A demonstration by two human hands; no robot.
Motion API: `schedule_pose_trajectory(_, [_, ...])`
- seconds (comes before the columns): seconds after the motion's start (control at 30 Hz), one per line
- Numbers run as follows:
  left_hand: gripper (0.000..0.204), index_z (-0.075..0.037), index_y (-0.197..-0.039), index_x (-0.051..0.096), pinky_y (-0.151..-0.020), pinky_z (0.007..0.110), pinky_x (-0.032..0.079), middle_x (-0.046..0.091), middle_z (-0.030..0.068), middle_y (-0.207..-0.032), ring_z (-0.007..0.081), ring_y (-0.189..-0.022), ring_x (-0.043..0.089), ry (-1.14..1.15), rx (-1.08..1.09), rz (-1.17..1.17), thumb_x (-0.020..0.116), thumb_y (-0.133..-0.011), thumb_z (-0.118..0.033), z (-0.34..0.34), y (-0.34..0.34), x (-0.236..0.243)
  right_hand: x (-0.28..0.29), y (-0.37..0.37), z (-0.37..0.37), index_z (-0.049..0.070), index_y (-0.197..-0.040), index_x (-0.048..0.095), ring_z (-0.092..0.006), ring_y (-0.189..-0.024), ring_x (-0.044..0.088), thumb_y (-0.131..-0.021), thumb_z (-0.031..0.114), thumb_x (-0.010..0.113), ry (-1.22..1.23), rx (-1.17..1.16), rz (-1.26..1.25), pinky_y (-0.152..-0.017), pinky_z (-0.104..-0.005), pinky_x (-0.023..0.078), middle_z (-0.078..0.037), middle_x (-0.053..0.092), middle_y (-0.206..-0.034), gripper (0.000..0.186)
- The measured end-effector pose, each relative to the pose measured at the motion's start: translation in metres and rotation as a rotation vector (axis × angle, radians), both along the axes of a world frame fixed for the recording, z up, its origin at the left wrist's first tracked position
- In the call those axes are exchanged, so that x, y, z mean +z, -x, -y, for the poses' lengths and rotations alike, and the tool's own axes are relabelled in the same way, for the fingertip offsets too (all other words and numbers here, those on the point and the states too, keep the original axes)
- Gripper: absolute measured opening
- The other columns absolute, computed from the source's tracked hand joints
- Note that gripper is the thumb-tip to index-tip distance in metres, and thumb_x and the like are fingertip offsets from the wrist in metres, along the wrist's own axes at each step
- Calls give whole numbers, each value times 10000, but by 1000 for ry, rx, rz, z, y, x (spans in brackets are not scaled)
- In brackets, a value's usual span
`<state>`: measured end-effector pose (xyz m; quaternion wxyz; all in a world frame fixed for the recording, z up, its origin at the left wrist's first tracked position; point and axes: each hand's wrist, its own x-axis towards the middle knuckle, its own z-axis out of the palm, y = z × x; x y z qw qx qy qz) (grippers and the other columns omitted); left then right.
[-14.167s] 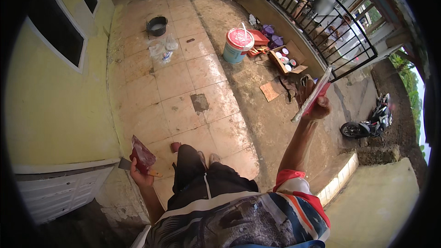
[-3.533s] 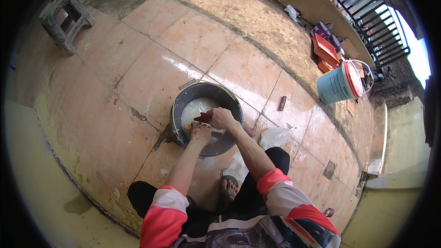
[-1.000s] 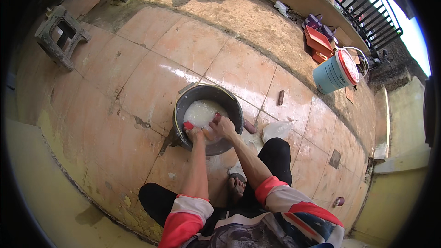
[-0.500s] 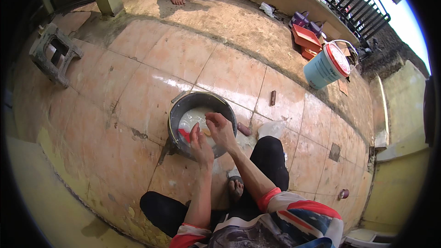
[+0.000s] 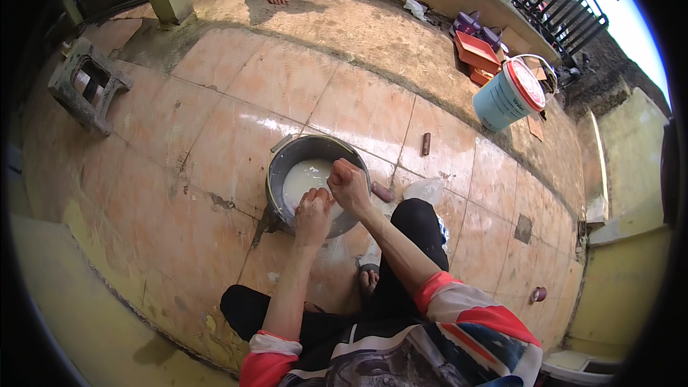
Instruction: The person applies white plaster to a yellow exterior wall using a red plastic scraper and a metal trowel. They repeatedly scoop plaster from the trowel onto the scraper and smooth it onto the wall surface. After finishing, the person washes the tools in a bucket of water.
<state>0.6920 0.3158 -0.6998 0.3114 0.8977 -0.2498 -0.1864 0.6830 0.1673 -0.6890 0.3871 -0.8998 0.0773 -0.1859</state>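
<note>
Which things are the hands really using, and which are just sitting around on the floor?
In use: left hand, right hand, grey metal basin, milky white water.

Lying about: blue bucket with red lid, concrete block, red trays, small brown stick.

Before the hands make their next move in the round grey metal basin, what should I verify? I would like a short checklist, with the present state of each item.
1. Round grey metal basin sits flat on the tiled floor: ok.
2. Milky white liquid stays inside the basin: ok, none seen spilled beside it.
3. Left hand is over the basin's near rim: ok.
4. Right hand is closed over the liquid; whether it holds anything: cannot tell.
5. Small brown cylinder and clear plastic bag lie apart from the basin: ok.
6. Blue bucket with red lid stands far off: ok.
</note>
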Motion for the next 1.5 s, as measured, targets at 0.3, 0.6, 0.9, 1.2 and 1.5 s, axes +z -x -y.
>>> schedule_pose_trajectory(0.3, [772, -52, -1456, 332, -1030, 442, 465, 453, 214, -1441, 362, -1323, 464, -147, -132, 33, 713, -784, -37, -22, 0, 43, 4, 17, 18, 52, -1087, 540, -406, -881, 649, -756, 218, 712, 208, 249, -429, -745, -494, 511, -177, 653, -915, 408])
schedule_pose_trajectory(0.6, [955, -196, -1576, 138, -1098, 514, 399, 41, 207, -1627, 418, -1367, 417, -443, -321, -10, 705, -813, -101, 16, -11, -12, -64, 37, 9, 123, -1450, 201, -442, -1130, 578, -738, 344, 749, 292, 387, -547, -923, -483, 492, -278, 385, -1412, 925])
schedule_pose_trajectory(0.9, [790, -113, -1485, 410, -1059, 557, 398, 419, 200, -1500, 350, -1240, 568, 964, -253, -966, 779, -808, -285, -80, -13, 70, 80, 14, 36, 83, -1365, 513, -198, -942, 695, -1003, 300, 549, -964, 532, -312, -694, -328, 573, -168, 649, -1192, 424])
schedule_pose_trajectory(1.2, [564, -91, -1408, 482, -1082, 527, 371, 444, 189, -1461, 441, -1358, 390, 239, 297, -44, 666, -880, -164, -174, 39, 59, 62, 66, 44, 197, -1333, 563, -331, -1351, 423, -855, 213, 672, 220, 293, -216, -1019, -551, 395, -145, 521, -1385, 491])
schedule_pose_trajectory(1.5, [450, -100, -1286, 621, -1197, 546, 162, 418, 118, -1470, 362, -1432, 259, -431, 322, -134, 657, -883, -298, -183, 137, 104, 96, 165, 69, 190, -1446, 434, -432, -1413, 273, -860, 420, 661, 295, 118, -675, -1116, -567, 326, -205, 332, -1499, 670])
